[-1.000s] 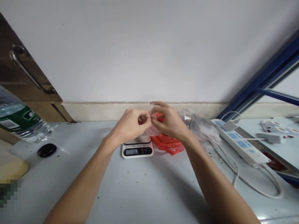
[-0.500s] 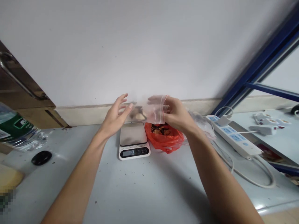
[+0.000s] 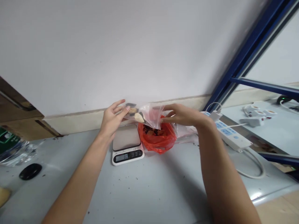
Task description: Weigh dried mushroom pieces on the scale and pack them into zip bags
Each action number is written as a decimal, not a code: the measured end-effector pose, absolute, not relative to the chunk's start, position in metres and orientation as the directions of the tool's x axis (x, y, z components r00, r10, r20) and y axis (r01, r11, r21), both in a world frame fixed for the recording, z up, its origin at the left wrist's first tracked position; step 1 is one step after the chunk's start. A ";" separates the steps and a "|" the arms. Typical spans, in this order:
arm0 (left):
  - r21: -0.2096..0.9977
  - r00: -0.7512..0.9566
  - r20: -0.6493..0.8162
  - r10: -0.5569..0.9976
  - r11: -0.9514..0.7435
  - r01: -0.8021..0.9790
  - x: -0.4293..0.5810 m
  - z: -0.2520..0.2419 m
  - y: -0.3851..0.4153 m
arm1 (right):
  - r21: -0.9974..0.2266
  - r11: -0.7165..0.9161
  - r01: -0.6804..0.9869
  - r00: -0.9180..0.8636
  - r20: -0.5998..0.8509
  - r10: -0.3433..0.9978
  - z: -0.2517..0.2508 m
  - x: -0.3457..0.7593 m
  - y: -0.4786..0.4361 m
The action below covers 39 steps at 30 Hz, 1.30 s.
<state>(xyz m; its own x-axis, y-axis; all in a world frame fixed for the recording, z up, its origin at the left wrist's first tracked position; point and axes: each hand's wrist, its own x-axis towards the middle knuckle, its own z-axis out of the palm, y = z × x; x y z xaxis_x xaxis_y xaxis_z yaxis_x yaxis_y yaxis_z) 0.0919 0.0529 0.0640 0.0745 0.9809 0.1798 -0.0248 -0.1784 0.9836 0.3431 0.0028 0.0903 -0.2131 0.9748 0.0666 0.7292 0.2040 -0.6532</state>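
Note:
My right hand (image 3: 181, 115) pinches the open edge of a small clear zip bag (image 3: 149, 115), held in the air above the table. A few dark and pale pieces lie in the bag's left end. My left hand (image 3: 113, 118) touches that end with its fingers spread. Below them a small white kitchen scale (image 3: 126, 146) stands with a bare steel plate and a lit display. An orange plastic bag (image 3: 157, 138) with dark reddish pieces sits just right of the scale.
A white power strip (image 3: 227, 133) with cable lies to the right, beside a blue metal frame (image 3: 245, 56). A water bottle (image 3: 11, 146) and a black oval object (image 3: 30, 171) lie far left. Crumpled clear bags (image 3: 184, 133) sit behind the orange bag.
The clear bag has risen off the scale, carried up by both hands. My left hand went from a pinch to spread fingers. The view has swung to the right.

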 end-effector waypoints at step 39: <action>0.915 -0.019 0.396 0.918 -0.396 -0.080 0.071 0.074 0.064 | -0.947 0.269 0.177 0.008 0.274 0.962 0.070 0.326 0.022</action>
